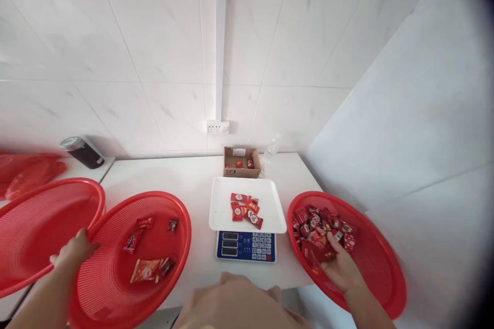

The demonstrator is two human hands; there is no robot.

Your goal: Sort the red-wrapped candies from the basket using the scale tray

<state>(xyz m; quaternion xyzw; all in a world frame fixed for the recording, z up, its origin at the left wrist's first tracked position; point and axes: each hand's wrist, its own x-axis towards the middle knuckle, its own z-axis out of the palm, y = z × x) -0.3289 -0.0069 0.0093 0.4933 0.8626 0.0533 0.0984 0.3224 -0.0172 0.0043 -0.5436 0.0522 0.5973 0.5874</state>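
My left hand (76, 251) is closed over the rims where the left red basket (50, 185) and the middle red basket (162, 196) meet. A few wrapped candies (145, 271) lie in the middle basket. Inside the right red basket (386, 267), my right hand (342, 269) has its thumb and fingers around red candy packets (322, 249), beside a heap of similar red and brown candies (314, 221). Between the baskets stands a blue digital scale (246, 245). Its white tray (219, 211) carries several red candies (247, 209).
Behind the scale, a small cardboard box (242, 171) holds a few candies, with a clear plastic item (272, 148) beside it. A dark lidded cup (83, 152) and red plastic bags (33, 172) are at the left. A wall socket (218, 127) is above the white table (185, 175).
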